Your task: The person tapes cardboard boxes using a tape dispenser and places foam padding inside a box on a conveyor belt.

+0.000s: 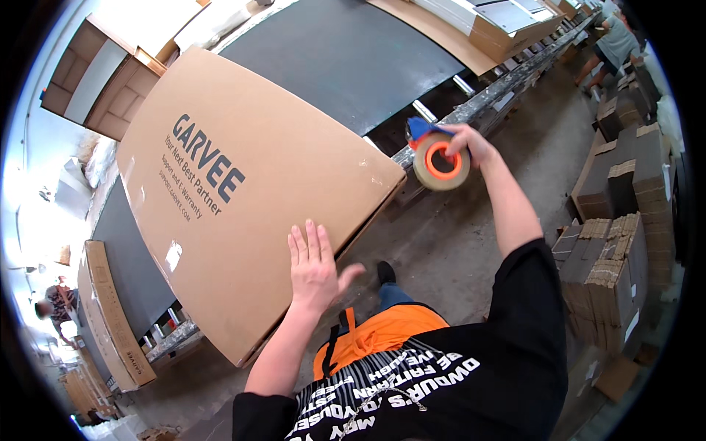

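Note:
A large flat cardboard box (243, 242) with dark print lies across the conveyor in front of me. Near its close edge, my left hand (315, 268) rests on the top with fingers stretched and the thumb apart. Beyond the box's right corner, my right hand (471, 145) grips a tape dispenser (422, 131) with a blue and orange body. Its wide roll of tape (425, 170) sits around an orange hub, and my fingers reach into that hub. The dispenser is held in the air, apart from the box.
The conveyor (346, 59) carries another cardboard box (112, 316) at the left and an open carton (515, 29) at the far right. Stacks of folded cardboard (607, 275) stand on the floor at right. One person (618, 44) is at far right, another (59, 305) at far left.

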The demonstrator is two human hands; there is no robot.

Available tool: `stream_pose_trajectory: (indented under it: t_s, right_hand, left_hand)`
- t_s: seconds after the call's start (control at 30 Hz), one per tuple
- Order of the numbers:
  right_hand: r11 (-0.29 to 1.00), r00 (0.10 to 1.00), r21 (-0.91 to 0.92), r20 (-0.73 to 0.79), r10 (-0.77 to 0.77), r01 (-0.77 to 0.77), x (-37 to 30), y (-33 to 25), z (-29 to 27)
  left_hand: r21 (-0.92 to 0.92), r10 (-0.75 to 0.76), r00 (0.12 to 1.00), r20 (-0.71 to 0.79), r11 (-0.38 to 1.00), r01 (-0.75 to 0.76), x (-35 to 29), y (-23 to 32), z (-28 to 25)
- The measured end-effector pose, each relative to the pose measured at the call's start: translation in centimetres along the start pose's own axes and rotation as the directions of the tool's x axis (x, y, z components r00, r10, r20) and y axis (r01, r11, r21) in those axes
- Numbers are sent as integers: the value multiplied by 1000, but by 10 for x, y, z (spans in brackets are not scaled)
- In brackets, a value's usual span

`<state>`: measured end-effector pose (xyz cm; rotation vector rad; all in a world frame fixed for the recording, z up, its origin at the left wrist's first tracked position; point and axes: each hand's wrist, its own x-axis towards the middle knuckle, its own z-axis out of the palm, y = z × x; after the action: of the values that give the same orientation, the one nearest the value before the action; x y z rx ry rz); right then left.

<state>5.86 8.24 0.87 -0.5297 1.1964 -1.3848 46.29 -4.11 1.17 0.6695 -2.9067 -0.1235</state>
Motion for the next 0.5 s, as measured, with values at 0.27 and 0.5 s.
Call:
stream_pose_trajectory:
  t_s: [0.27,0.5]
  right_hand:
    - [927,945,-295,160,286,-230,-17,17,-4]
    - [986,938,72,-324,-123,154,-107,151,186]
  left_hand:
    - [161,36,999,-24,986,-32,7,1,10]
    - [-167,172,983,65,973,-159,85,25,-40]
